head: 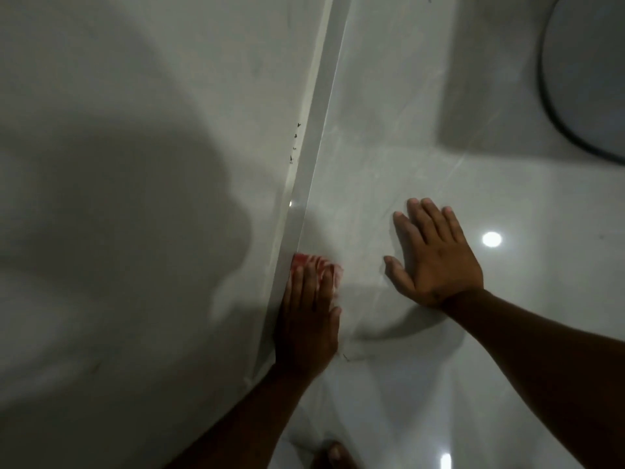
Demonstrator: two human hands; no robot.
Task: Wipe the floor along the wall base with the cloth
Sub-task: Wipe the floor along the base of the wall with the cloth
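Note:
A red and white cloth (329,265) lies on the glossy white floor (389,170) right against the pale skirting strip (314,147) at the wall base. My left hand (309,316) presses flat on top of the cloth, fingers pointing along the skirting, so most of the cloth is hidden under it. My right hand (436,255) rests flat on the bare floor a little to the right, fingers spread, holding nothing.
The white wall (152,130) fills the left half, with a few small dark specks (294,143) just above the skirting. A round grey object with a dark rim (588,72) stands at the top right. A toe (334,455) shows at the bottom edge.

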